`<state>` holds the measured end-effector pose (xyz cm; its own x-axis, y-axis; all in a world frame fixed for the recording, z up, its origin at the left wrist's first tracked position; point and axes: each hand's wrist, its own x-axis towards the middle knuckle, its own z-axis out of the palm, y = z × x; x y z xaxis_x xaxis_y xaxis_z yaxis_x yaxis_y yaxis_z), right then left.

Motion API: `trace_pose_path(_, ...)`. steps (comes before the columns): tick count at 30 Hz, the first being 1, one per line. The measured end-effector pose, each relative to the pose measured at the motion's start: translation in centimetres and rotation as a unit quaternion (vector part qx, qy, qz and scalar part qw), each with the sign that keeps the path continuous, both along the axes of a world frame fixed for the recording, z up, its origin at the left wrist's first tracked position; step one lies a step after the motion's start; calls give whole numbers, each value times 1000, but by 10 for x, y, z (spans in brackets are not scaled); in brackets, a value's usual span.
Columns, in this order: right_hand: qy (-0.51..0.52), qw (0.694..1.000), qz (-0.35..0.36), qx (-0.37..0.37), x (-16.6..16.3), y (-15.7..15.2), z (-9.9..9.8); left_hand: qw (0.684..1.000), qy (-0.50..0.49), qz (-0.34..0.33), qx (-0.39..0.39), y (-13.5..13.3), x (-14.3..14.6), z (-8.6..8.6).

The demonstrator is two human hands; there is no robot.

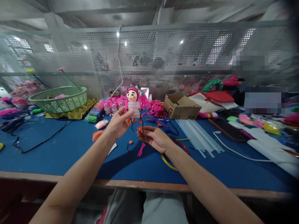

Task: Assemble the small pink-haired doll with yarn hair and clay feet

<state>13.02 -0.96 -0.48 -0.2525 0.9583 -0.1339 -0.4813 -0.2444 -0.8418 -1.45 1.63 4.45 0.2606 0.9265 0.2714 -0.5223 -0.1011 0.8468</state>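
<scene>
Upright above the table, a small doll (132, 95) with pink hair, a drawn face and a whitish wrapped body faces me. My left hand (121, 123) is closed around its body from the left. Dark thin limbs dangle from the doll, with orange bits on them. My right hand (153, 137) pinches a small orange piece (140, 128) at the lower end of one dark limb. Below the hands lie an orange ball (131, 142), a short dark strip and a pink string bundle (140, 150).
Behind stand several similar pink dolls (114, 107), pink cords (157, 109) and a cardboard box (182, 105). A blue glue gun (163, 123) and translucent glue sticks (198, 137) lie right. Further out are a green basket (58, 101) left and a phone (227, 129) right.
</scene>
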Motion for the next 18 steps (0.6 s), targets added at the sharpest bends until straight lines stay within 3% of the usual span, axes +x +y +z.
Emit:
trace_pose_path(5,-3,999,36,10,2,0,-1,1000,7,7,4,0,0,0)
trace_pose_path(18,-40,998,39,26,2,-2,1,1000,9,8,16,4,-3,-3)
